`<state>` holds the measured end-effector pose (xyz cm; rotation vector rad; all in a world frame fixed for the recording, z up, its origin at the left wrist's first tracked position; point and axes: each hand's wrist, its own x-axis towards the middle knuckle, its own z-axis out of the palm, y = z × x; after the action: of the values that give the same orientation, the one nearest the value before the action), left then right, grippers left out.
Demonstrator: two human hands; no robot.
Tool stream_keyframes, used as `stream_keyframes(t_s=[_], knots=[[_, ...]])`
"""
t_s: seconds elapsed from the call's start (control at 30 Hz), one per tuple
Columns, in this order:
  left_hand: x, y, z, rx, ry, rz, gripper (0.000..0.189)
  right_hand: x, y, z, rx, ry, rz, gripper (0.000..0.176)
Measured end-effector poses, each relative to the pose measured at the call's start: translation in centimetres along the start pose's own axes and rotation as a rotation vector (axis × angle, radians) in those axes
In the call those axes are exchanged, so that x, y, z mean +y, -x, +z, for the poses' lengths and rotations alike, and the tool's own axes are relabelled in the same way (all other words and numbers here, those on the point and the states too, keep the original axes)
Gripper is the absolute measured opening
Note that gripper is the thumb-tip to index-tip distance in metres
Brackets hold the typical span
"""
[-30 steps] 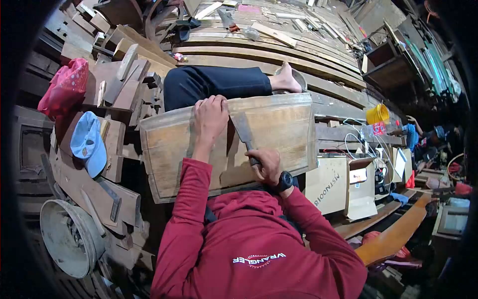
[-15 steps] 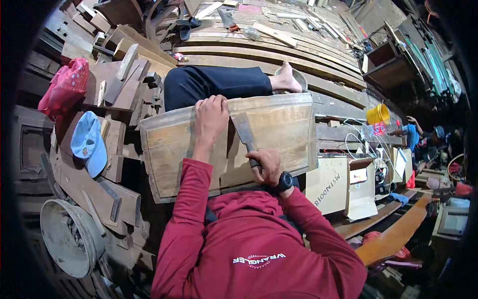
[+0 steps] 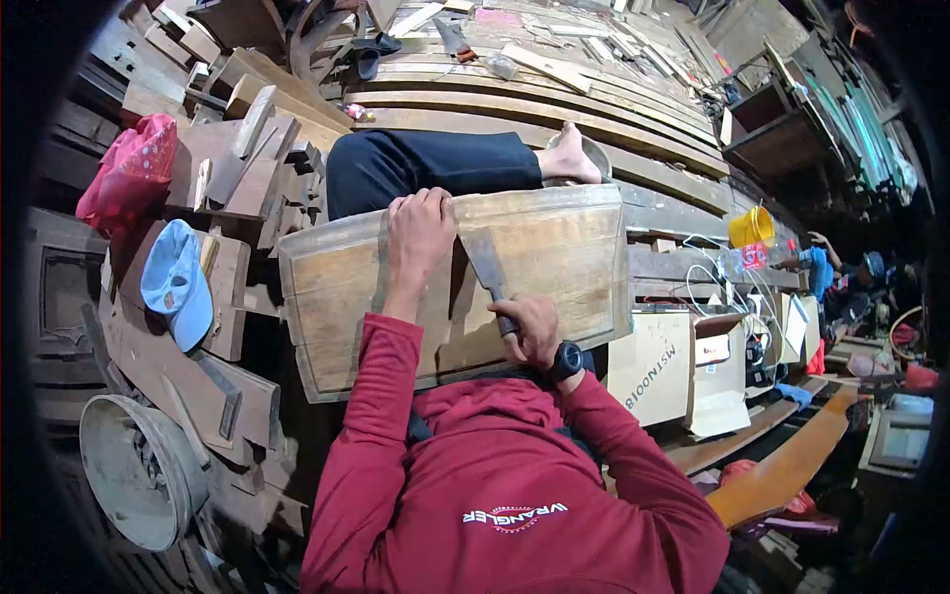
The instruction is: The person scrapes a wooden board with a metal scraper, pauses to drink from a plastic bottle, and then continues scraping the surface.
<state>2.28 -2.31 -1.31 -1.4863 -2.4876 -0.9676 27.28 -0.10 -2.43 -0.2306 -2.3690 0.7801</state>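
A pale brown wooden panel [image 3: 554, 257] with a bevelled border lies across my lap. My left hand [image 3: 421, 238] reaches over it, its fingers side by side and bent over the far edge. In my right hand [image 3: 531, 330] is the dark handle of a flat, wide-bladed scraper [image 3: 482, 259]. The blade rests on the panel to the right of my left hand, pointing away from me and slightly left. A black watch [image 3: 567, 360] is on my right wrist.
Left are a blue cap [image 3: 176, 283], a red bag [image 3: 129, 176], wood offcuts and a bucket [image 3: 134, 470]. Right are a cardboard box [image 3: 648, 364], cables and a yellow bucket [image 3: 751, 227]. Another person [image 3: 866, 277] is at the far right. My bare foot [image 3: 571, 158] lies beyond the panel.
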Motion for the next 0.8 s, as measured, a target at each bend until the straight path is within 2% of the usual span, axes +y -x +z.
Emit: stream_keyframes(t_s=[0.2,0.3,0.33,0.7,0.8], knots=[[0.1,0.1,0.0,0.028,-0.007,0.024,0.020,-0.2,-1.2,-0.1,-0.104,0.040,0.060,0.056],[-0.1,0.0,0.0,0.025,-0.012,0.023,0.020,-0.7,-0.7,-0.5,-0.036,0.028,0.034,0.056],[-0.1,0.0,0.1,0.024,-0.019,0.023,0.019,-0.5,-0.8,0.0,-0.075,-0.017,0.104,0.055],[0.2,0.0,-0.1,0.016,-0.003,0.019,0.021,-0.2,-1.2,0.1,-0.055,0.010,0.057,0.051],[0.2,-0.1,-0.2,0.006,-0.009,0.011,0.021,-0.1,-0.8,-0.3,-0.032,-0.068,0.032,0.051]])
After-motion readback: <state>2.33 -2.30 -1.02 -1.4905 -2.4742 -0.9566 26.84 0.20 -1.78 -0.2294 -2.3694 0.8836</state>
